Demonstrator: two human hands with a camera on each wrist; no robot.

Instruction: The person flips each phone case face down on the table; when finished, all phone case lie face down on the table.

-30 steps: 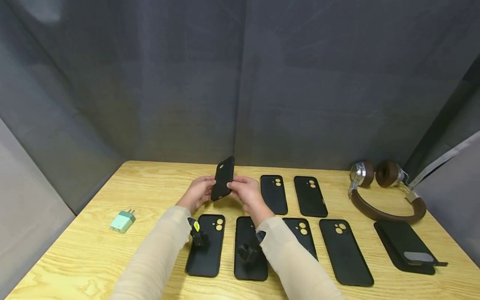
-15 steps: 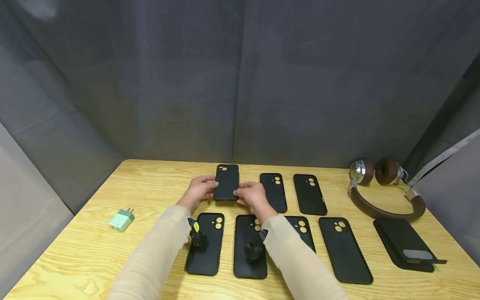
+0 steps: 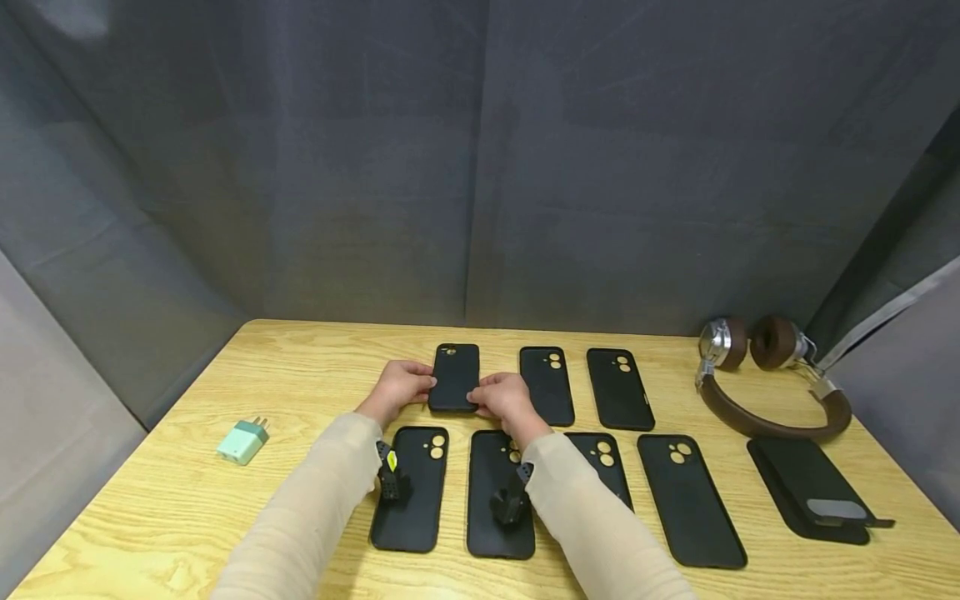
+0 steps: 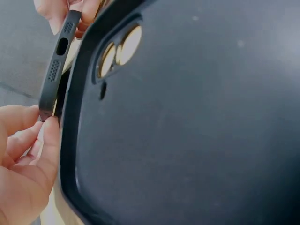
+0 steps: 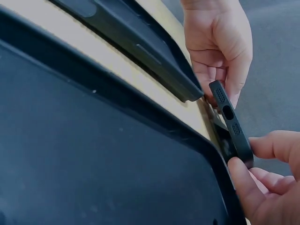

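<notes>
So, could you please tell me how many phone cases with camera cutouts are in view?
7: one phone case held by left hand and right hand; two back-row cases to its right; four front-row cases nearer the camera. Sleeves may hide more.

Soft, even light on wooden table [image 3: 127, 517], brightest toward lower left. Grey curtain [image 3: 360, 167] dimmer, pale sheen at upper left. Light probably from overhead, hard to be sure. Soft shadow beside left sleeve [image 3: 300, 508]. Head view stretched toward edges. Left wrist view: near phone case [image 4: 187, 131] blurred, hazy glare at right; held phone case [image 4: 56, 61] crisper. Right wrist view: wooden table washed pale.
</notes>
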